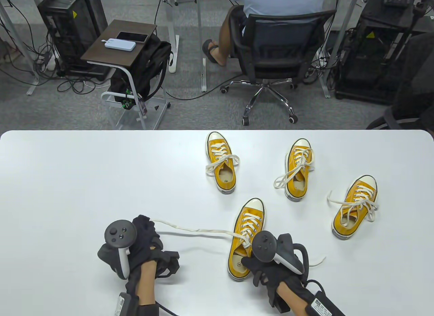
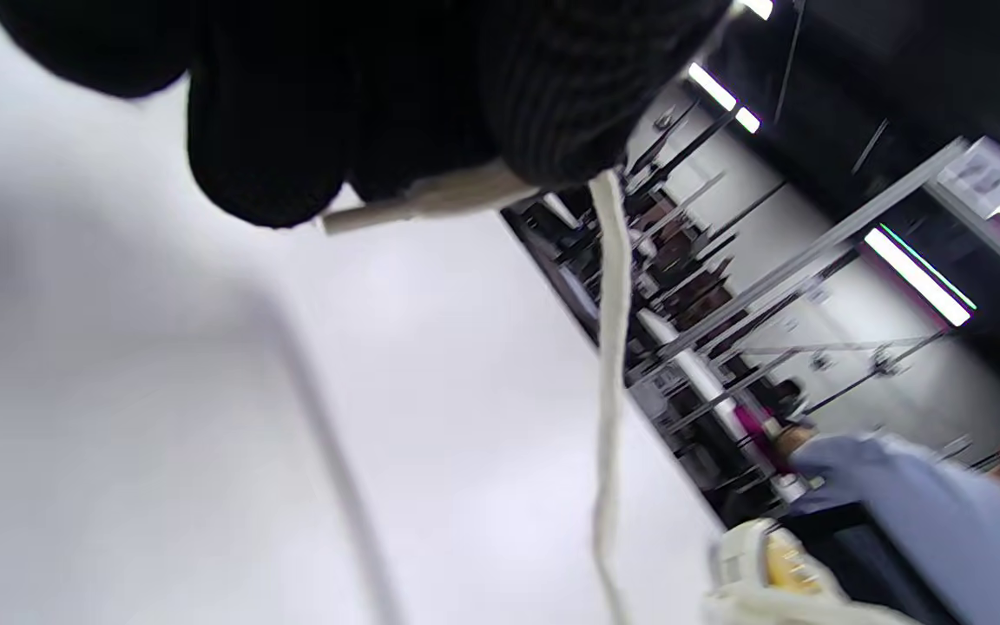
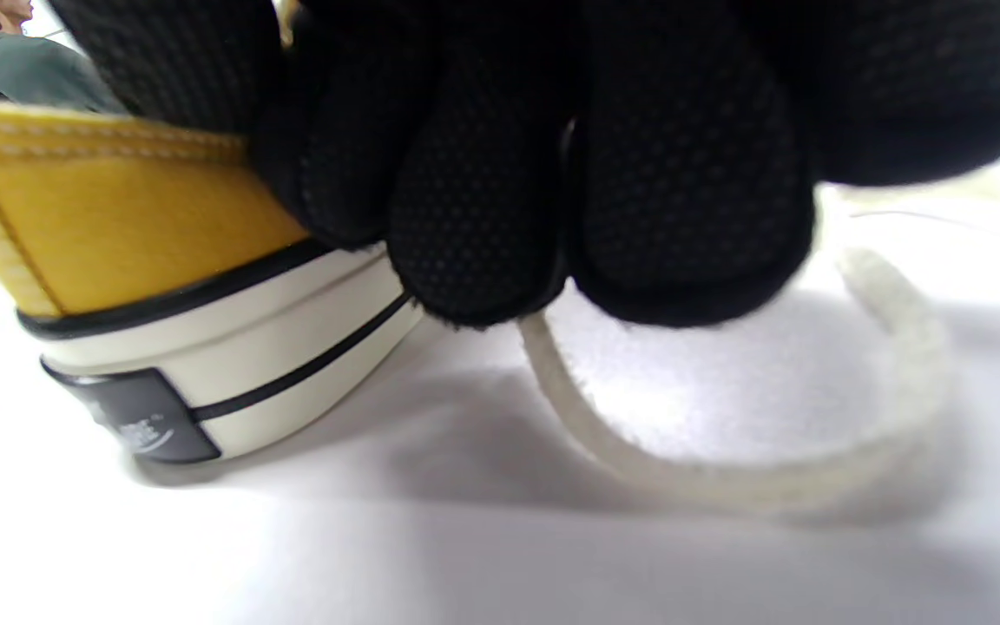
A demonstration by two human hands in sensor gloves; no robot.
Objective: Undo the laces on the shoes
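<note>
White tabletop (image 1: 67, 180) with four yellow canvas sneakers: nearest sneaker (image 1: 246, 238) apparently untied, left hand (image 1: 142, 241) pinching its cream lace end (image 2: 430, 198), right hand (image 1: 271, 261) closed on the other lace (image 3: 726, 477); three farther sneakers (image 1: 221, 166) remain bow-tied.

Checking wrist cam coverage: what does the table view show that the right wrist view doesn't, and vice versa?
Table view only: all four yellow shoes, the left hand holding a lace end pulled out leftward from the near shoe, and the table layout.
Right wrist view only: the near shoe's heel patch and the right lace curving out from under the fingers.
Both: the right hand at the near shoe's heel.
</note>
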